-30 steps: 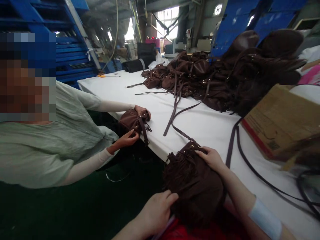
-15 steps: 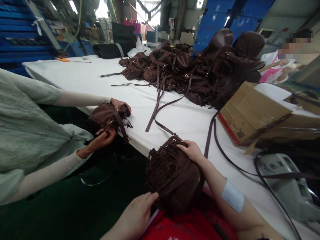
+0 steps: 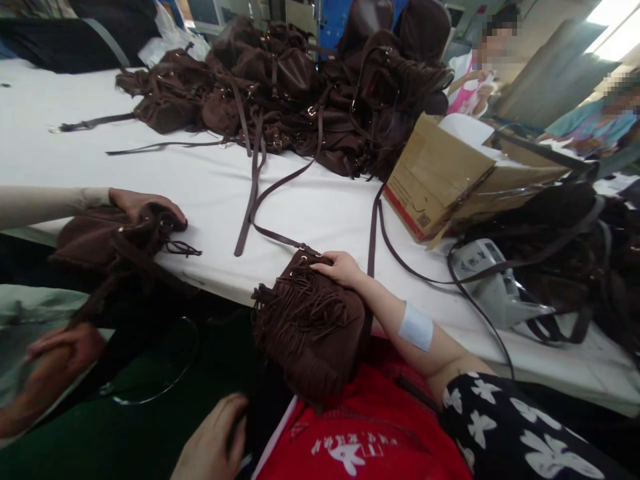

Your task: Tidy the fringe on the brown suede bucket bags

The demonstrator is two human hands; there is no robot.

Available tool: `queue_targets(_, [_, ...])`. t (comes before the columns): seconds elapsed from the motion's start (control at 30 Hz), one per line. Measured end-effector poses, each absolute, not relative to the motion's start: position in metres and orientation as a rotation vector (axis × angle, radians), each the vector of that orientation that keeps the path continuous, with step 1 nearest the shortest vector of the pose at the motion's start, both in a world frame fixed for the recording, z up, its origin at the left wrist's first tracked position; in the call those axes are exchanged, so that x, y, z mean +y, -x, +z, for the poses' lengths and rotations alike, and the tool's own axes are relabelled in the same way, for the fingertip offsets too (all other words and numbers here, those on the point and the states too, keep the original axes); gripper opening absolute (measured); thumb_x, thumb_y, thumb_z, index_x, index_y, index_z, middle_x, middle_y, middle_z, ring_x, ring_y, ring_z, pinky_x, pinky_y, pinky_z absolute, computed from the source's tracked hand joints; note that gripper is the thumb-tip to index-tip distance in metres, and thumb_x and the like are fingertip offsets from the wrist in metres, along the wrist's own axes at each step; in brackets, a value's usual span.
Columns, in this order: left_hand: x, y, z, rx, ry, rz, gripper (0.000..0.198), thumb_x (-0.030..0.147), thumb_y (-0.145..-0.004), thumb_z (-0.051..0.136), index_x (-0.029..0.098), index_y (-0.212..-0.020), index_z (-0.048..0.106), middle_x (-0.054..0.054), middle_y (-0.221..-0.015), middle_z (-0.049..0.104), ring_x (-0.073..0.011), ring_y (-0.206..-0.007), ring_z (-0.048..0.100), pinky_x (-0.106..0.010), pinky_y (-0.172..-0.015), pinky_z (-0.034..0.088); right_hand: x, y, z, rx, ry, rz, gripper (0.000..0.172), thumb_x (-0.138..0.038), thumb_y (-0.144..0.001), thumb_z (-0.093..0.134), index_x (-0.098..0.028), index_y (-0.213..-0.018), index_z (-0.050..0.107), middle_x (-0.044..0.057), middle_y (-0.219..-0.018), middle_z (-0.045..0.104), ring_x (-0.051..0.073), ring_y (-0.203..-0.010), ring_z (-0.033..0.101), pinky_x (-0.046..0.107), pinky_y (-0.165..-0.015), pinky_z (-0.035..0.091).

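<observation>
A dark brown fringed handbag [image 3: 320, 333] rests against my red apron [image 3: 370, 427] at the table's front edge. My right hand [image 3: 343, 270] grips its top rim beside the metal eyelets, thumb on the outside. A long strap [image 3: 275, 233] runs from the rim across the table. My left hand [image 3: 215, 437] is low at the left, apart from the bag, loosely curved with a gap between thumb and fingers and nothing in it.
A co-worker's hand [image 3: 145, 203] holds another brown bag [image 3: 95, 240] at left. Behind lies a heap of brown bags [image 3: 290, 87]. A cardboard box [image 3: 430, 180] and a grey tape dispenser [image 3: 490, 280] stand at right. Other people are at the back right.
My left hand has let go of the bag's lower edge and moved down and left. The view has turned right. The co-worker's lower hand has pulled away down-left.
</observation>
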State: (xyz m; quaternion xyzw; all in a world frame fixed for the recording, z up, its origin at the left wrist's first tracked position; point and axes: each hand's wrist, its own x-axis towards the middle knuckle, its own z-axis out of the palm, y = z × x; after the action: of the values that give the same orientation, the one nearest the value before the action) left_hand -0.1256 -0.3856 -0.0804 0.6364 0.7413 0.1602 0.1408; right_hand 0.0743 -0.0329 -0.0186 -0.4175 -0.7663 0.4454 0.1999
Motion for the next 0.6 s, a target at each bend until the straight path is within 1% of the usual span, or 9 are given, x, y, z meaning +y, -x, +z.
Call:
queue_targets(0.07, [-0.355,0.106,-0.066,2.106,-2.014,0.697,0.028,0.032,-0.087,0.051,0.021,-0.112,0.059,-0.008,-0.114,0.066,-0.0217,-0.102,0.065,-0.035,-0.088,0.057,-0.033,-0.075,-0.020,-2.133,1.159,1.258,0.033,-0.050,-0.075,0.066,-0.018,-0.080,0.071,-0.002,-0.068,0.065,0.013,-0.063,0.056,0.022,-0.057,0.039])
queue_targets(0.17, [-0.295,0.069,-0.030,2.038,-2.262,0.962,0.039,0.025,-0.087,0.053,0.016,-0.124,0.051,-0.012,-0.123,0.061,-0.0223,-0.114,0.058,-0.036,-0.099,0.050,-0.034,-0.075,-0.023,-2.095,1.147,1.283,0.033,-0.050,-0.075,0.066,-0.018,-0.083,0.071,-0.002,-0.068,0.066,0.013,-0.062,0.055,0.022,-0.057,0.040])
queue_targets(0.23, [-0.256,0.050,-0.006,1.916,-2.413,0.940,0.047,0.020,-0.086,0.053,0.015,-0.132,0.046,-0.013,-0.133,0.054,-0.0245,-0.125,0.048,-0.039,-0.105,0.044,-0.034,-0.074,-0.023,-2.070,1.124,1.304,0.033,-0.048,-0.075,0.066,-0.017,-0.084,0.071,-0.001,-0.070,0.067,0.013,-0.062,0.056,0.022,-0.057,0.041])
queue_targets(0.27, [-0.238,0.043,0.004,1.854,-2.472,0.874,0.049,0.018,-0.085,0.052,0.016,-0.134,0.045,-0.013,-0.138,0.050,-0.0259,-0.130,0.044,-0.041,-0.106,0.042,-0.034,-0.074,-0.023,-2.062,1.117,1.307,0.032,-0.047,-0.074,0.066,-0.017,-0.083,0.071,-0.001,-0.070,0.067,0.013,-0.062,0.056,0.022,-0.058,0.041])
queue_targets(0.3, [-0.222,0.037,0.012,1.806,-2.508,0.797,0.049,0.014,-0.084,0.051,0.018,-0.133,0.047,-0.011,-0.140,0.048,-0.0265,-0.130,0.042,-0.043,-0.106,0.041,-0.035,-0.073,-0.023,-2.058,1.114,1.302,0.031,-0.047,-0.074,0.067,-0.017,-0.082,0.071,-0.001,-0.070,0.067,0.013,-0.062,0.056,0.022,-0.058,0.042])
queue_targets(0.37, [-0.198,0.031,0.020,1.739,-2.515,0.637,0.043,0.010,-0.083,0.049,0.022,-0.124,0.054,-0.009,-0.130,0.056,-0.0245,-0.119,0.051,-0.041,-0.099,0.046,-0.035,-0.073,-0.023,-2.057,1.119,1.293,0.030,-0.046,-0.074,0.067,-0.017,-0.080,0.070,-0.001,-0.069,0.067,0.013,-0.062,0.056,0.022,-0.057,0.042])
queue_targets(0.47, [-0.184,0.030,0.020,1.780,-2.407,0.483,0.029,0.007,-0.083,0.045,0.021,-0.104,0.060,-0.006,-0.104,0.062,-0.0208,-0.098,0.058,-0.035,-0.086,0.049,-0.035,-0.073,-0.024,-2.065,1.122,1.279,0.031,-0.047,-0.074,0.067,-0.017,-0.081,0.071,-0.001,-0.070,0.068,0.013,-0.063,0.057,0.022,-0.057,0.041])
queue_targets(0.53, [-0.188,0.032,0.017,1.817,-2.318,0.430,0.025,0.006,-0.083,0.043,0.021,-0.095,0.059,-0.004,-0.097,0.061,-0.0185,-0.089,0.059,-0.031,-0.079,0.048,-0.034,-0.074,-0.023,-2.082,1.123,1.257,0.031,-0.047,-0.075,0.068,-0.017,-0.083,0.071,-0.002,-0.071,0.068,0.012,-0.063,0.056,0.021,-0.057,0.040])
queue_targets(0.6, [-0.197,0.034,0.014,1.793,-2.253,0.390,0.025,0.005,-0.082,0.042,0.022,-0.092,0.057,-0.002,-0.097,0.059,-0.0160,-0.081,0.060,-0.027,-0.072,0.046,-0.034,-0.075,-0.022,-2.107,1.125,1.231,0.032,-0.048,-0.075,0.067,-0.017,-0.083,0.071,-0.002,-0.070,0.067,0.012,-0.062,0.056,0.021,-0.057,0.039])
